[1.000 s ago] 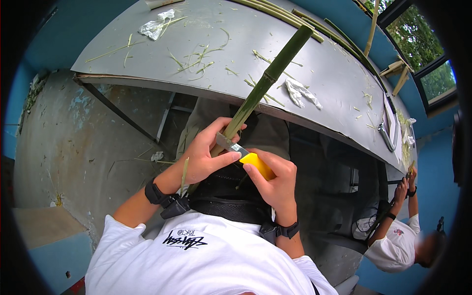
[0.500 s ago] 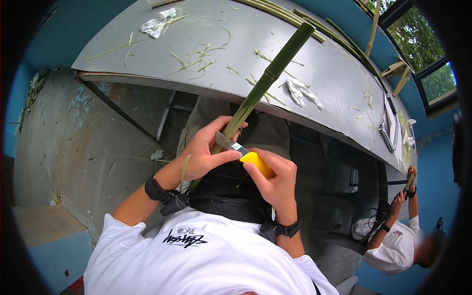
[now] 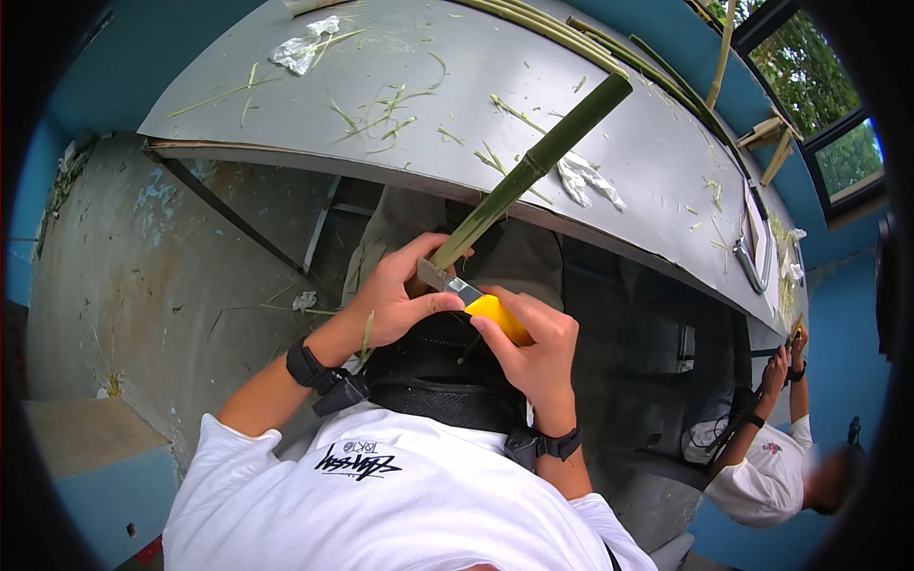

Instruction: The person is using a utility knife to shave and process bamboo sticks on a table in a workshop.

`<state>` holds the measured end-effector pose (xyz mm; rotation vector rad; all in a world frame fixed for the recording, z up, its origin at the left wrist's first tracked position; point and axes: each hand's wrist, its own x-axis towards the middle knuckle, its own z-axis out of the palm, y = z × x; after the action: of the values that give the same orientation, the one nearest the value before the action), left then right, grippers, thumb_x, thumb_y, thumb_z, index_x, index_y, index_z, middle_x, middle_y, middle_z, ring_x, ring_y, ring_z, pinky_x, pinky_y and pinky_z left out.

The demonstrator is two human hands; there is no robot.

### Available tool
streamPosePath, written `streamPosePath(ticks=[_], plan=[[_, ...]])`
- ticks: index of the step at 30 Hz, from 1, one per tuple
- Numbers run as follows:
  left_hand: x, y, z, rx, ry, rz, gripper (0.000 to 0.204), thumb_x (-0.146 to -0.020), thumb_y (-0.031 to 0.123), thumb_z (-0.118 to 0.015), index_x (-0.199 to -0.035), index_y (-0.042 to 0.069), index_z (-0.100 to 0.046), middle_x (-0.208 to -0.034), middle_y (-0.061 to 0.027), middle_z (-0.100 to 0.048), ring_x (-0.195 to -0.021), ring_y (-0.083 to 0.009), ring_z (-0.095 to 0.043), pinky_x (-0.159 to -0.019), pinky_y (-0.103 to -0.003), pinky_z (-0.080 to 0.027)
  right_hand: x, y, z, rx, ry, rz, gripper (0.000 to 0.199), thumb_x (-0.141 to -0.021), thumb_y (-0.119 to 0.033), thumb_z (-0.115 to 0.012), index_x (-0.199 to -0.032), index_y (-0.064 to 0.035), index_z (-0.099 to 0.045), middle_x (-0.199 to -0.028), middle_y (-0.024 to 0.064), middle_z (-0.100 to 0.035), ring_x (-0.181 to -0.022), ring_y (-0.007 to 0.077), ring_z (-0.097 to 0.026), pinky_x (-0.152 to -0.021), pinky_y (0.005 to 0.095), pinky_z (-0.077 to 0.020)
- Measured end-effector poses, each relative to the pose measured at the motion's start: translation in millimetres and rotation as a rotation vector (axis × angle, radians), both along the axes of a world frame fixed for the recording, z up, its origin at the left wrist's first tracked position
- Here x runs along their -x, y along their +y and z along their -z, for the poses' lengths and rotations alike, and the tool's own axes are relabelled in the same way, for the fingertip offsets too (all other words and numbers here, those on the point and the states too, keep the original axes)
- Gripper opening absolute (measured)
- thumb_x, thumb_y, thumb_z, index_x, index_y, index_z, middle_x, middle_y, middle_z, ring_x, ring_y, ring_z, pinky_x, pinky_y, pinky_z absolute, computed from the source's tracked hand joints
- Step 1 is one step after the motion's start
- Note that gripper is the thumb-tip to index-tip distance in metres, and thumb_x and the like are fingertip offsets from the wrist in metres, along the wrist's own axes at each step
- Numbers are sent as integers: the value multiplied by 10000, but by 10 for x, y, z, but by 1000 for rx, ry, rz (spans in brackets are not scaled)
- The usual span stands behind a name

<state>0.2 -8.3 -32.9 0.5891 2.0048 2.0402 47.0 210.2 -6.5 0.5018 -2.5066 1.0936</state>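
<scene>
Gripping bamboo (image 3: 526, 177) left, knife (image 3: 496, 315) right, the hands (image 3: 386, 297) (image 3: 539, 341) sit near a table (image 3: 657, 162) bearing shavings (image 3: 387, 116) and crumpled wads (image 3: 296, 54).

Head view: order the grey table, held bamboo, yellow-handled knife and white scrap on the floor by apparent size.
Grey table
Held bamboo
Yellow-handled knife, partly covered
White scrap on the floor, lying farther off, so true size unsure

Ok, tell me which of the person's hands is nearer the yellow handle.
Right. The right hand grips the yellow handle; the left hand is off it, to its left, around the lower part of the bamboo stalk.
</scene>
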Motion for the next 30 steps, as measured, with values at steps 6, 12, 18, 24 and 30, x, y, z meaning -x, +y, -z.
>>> streamPosePath(ticks=[6,12,18,24,30], plan=[[-24,20,-9,-2,7,-18,666,-860,288,-876,-1387,39,-552,-1093,-22,-598,-1011,-83,-580,-920,-258,-485,9,14,3,-33,42,4,309,-798,-240,-870,-1057,-90,-791,-697,61,-641,-540,233,-604,-525,329,-457],[-52,71,-13,-70,-28,-45,590,-899,198,-842,-1374,15,-545,-1149,-41,-614,-1012,-76,-606,-925,-245,-514,28,32,19,-106,103,32,330,-789,-259,-878,-1075,-118,-794,-695,37,-631,-507,215,-557,-505,323,-431],[-68,112,8,-57,-99,-92,496,-903,148,-835,-1289,3,-558,-1088,-34,-625,-917,-67,-639,-824,-221,-550,32,48,26,-114,118,49,338,-784,-233,-879,-1085,-106,-793,-696,48,-634,-519,207,-567,-514,310,-438],[-78,126,-13,84,14,-201,420,-858,191,-883,-1133,6,-624,-923,6,-641,-822,-25,-584,-711,-202,-497,7,46,-24,-118,85,63,344,-782,-176,-877,-1091,-58,-786,-706,83,-641,-567,214,-610,-555,300,-467],[-57,160,-53,173,142,-342,393,-787,284,-931,-891,15,-665,-623,34,-500,-608,-37,-409,-536,-252,-350,8,30,-23,-92,104,91,342,-785,-160,-874,-1096,-52,-784,-716,88,-646,-580,215,-617,-570,294,-472]])
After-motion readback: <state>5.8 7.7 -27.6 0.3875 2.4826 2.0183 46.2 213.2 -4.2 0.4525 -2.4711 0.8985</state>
